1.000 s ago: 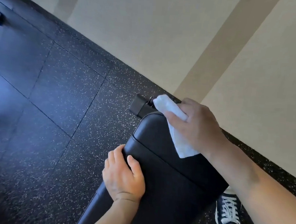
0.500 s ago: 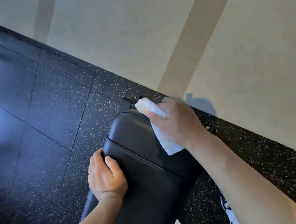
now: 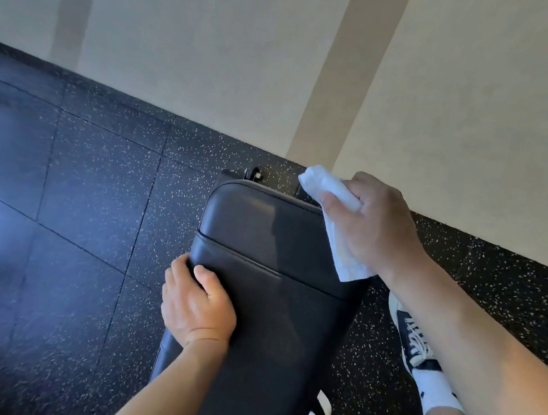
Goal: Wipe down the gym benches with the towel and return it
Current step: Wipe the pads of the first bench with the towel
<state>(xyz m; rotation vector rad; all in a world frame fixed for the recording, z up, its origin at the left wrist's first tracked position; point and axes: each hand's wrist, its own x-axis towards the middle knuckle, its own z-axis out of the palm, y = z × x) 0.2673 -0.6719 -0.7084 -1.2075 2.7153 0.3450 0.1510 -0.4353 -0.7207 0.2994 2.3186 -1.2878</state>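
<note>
Item 1, bench pad [image 3: 280, 291]: black padded upholstery, smooth with a dull sheen, rounded corners, one stitched seam crossing it near the far end. It carries both my hands, so I log it as the worktop. A black metal bracket [image 3: 252, 174] shows just past its far end, near the wall.

Item 2, towel [image 3: 336, 224]: white, thin, crumpled, slightly textured. My right hand [image 3: 366, 222] grips it, fingers curled round the bunched upper part; one end sticks up past the fingers, the loose end hangs below the palm over the pad's right edge by the far corner.

Item 3, left hand [image 3: 196, 302]: clasps the pad's left edge just below the seam, thumb on top, fingers wrapped over the side.

Item 4, floor [image 3: 89, 212]: black rubber tiles with white flecks, thin joints between them. To the left of the bench I see a wide stretch of it.

Item 5, wall [image 3: 211, 59]: matte cream with darker vertical bands, meeting the floor just beyond the bench end.

Item 6, shoe [image 3: 415, 341]: dark canvas, white laces, white sock, on the floor just right of the pad.
</note>
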